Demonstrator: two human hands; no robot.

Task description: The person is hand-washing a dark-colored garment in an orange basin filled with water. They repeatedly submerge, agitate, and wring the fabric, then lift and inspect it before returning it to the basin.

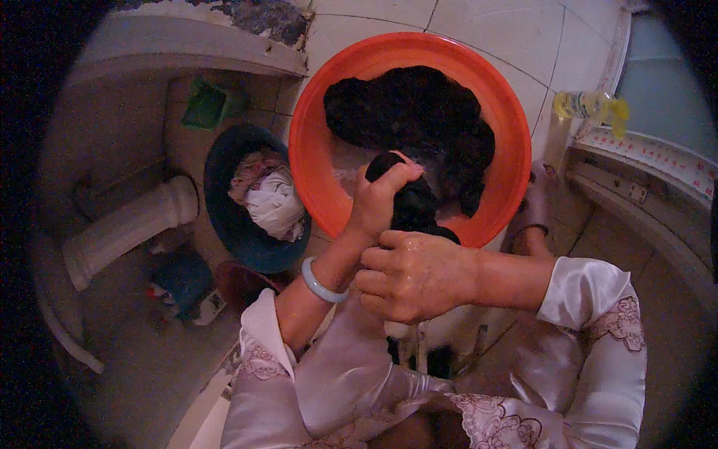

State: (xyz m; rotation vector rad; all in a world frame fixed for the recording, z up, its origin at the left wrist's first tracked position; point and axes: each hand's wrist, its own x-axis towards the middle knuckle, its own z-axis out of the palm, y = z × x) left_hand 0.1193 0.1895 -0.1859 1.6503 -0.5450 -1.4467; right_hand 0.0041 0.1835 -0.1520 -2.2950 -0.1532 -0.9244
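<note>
A large orange plastic basin (pixel 303 168) stands before me on the tiled floor. Bunched dark cloth (pixel 404 106) fills much of it, with some cloudy water around the cloth. My left hand (pixel 381 193), above the basin's near part, grips a twisted length of dark fabric (pixel 412 205). At the near rim my right hand (pixel 415 275) is closed in a fist on the same fabric, back of the hand upward. Its fingers hide that end of the cloth. A pale bangle (pixel 322 283) circles my left wrist.
Left of the orange basin stands a dark teal basin (pixel 221 247) holding white cloth (pixel 275 205) and patterned cloth (pixel 252 174). A green plastic container (pixel 205 106) lies behind it. A white pipe (pixel 132 230) runs at the left. A yellow bottle (pixel 589 106) rests on a ledge at the right.
</note>
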